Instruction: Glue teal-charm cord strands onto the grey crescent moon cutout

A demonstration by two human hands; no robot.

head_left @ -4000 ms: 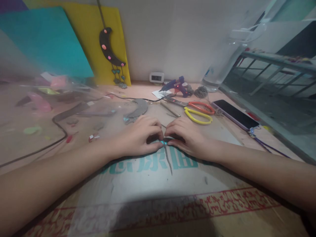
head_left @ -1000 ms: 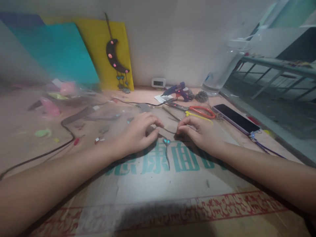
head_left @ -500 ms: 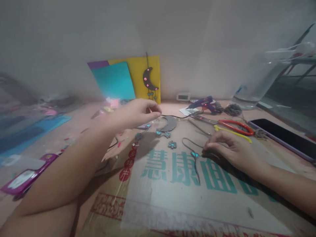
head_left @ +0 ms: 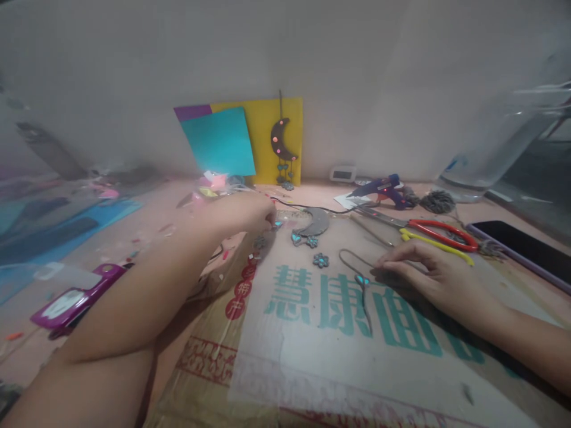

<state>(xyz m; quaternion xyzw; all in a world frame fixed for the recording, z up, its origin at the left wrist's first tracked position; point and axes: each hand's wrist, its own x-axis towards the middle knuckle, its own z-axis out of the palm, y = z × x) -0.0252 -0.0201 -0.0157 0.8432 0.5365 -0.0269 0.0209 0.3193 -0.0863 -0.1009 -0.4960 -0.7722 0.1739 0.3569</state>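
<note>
My right hand [head_left: 430, 273] rests low over the printed sheet, thumb and fingertips pinched on a thin grey cord [head_left: 352, 255]. That cord loops left from the fingertips and carries a small heart with a teal centre [head_left: 362, 282]. Farther off, my left hand [head_left: 256, 213] is turned down over the left end of the work area; its fingertips are mostly hidden behind the hand. Just right of it lies a grey crescent moon [head_left: 317, 222], with another teal heart [head_left: 295, 238] and a small grey flower [head_left: 312, 241] below. A second grey flower [head_left: 320, 260] lies nearer me.
A yellow card [head_left: 263, 142] with a finished-looking moon hanging [head_left: 281, 139] leans on the wall. At right are a purple glue gun [head_left: 379, 189], red-handled scissors [head_left: 446, 233], a phone [head_left: 517, 249] and a clear container [head_left: 486, 160]. Magenta-framed glasses [head_left: 75, 303] lie left.
My left hand has moved down and to the left, away from the crescent, its fingers now turned downward. My right hand keeps its pinch on the cord. The view has shifted slightly left.
</note>
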